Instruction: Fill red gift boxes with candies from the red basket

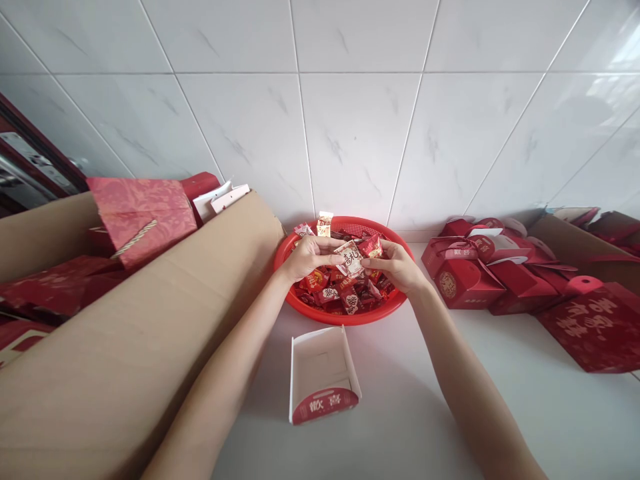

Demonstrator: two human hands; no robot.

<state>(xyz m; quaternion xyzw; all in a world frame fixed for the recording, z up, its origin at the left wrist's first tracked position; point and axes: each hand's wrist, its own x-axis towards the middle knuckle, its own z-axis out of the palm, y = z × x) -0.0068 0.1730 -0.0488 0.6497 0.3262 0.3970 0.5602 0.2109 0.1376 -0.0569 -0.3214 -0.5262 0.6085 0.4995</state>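
Observation:
Over a red plastic basket (345, 319) heaped with wrapped candies (327, 293), both my hands meet on one cream-coloured wrapped candy (351, 260) with dark lettering. My left hand (306, 257) pinches its left edge between thumb and fingers. On the opposite edge, the thumb of my right hand (399, 267) presses against it, the fingers bent behind. A red wrapped candy (371, 246) shows by my right fingers; whether they hold it too I cannot tell. Nearer to me, an open white box (323, 363) with a red front flap stands on the white table, its inside facing up.
A large cardboard carton (200, 280) at the left holds red gift bags (145, 220). Several folded red boxes (467, 283) are piled at the right, with a red bag (595, 327) beside them and another carton (590, 247) behind. A tiled wall (355, 147) rises behind the basket.

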